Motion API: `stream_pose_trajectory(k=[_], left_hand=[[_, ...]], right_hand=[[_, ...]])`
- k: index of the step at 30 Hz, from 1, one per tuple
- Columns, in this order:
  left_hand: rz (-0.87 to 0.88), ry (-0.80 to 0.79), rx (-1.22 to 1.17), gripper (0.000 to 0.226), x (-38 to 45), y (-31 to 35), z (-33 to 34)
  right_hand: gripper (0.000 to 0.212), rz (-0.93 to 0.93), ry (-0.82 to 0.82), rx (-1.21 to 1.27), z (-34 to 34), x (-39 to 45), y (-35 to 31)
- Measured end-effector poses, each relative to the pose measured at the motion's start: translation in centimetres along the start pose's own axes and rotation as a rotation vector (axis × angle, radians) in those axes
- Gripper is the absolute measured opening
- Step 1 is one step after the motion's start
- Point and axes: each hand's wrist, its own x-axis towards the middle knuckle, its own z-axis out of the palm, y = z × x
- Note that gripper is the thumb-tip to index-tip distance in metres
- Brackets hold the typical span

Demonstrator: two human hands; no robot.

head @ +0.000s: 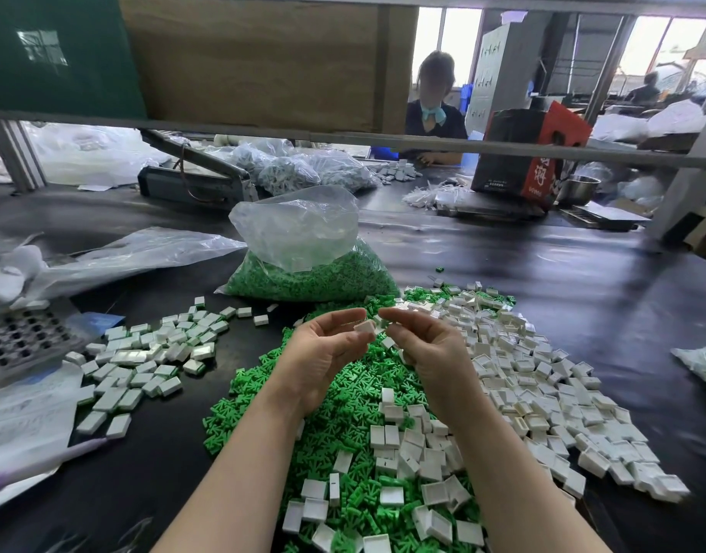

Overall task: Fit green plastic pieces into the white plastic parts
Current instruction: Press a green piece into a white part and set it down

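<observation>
My left hand [323, 349] is raised over the table and pinches a small white plastic part [365, 327] between thumb and fingertips. My right hand [421, 345] faces it, its thumb and forefinger pinched at the part's right edge; whatever they hold is too small to make out. Below both hands lies a heap of loose green pieces [343, 417]. A spread of loose white parts [543, 377] covers the table to the right. Left of the hands sits a pile of white parts with green inside [144, 353].
A clear bag of green pieces [307, 273] stands behind the hands. A grey perforated tray [20, 341] and papers lie at the left. Empty plastic bags [136, 253] lie at the back left. A person sits across the table, beside a red-and-black box [531, 153].
</observation>
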Motion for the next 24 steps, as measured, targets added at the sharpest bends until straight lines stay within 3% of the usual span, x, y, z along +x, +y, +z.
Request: stream_pose_trajectory(k=[11,20,24], left_hand=[[0.036,-0.026,-0.031,0.019,0.05,-0.1,-0.06],[0.012,0.015,0.088,0.034,-0.06,0.03,0.26],[-0.001,0.065,0.083,0.012,0.0,-0.08,0.29]], right_hand=[[0.011,-0.007,0.053,0.022,-0.07,0.18,0.16],[0.01,-0.018,0.038,0.042,-0.13,0.14,0.19],[0.012,-0.01,0.056,0.03,-0.12,0.22,0.32]])
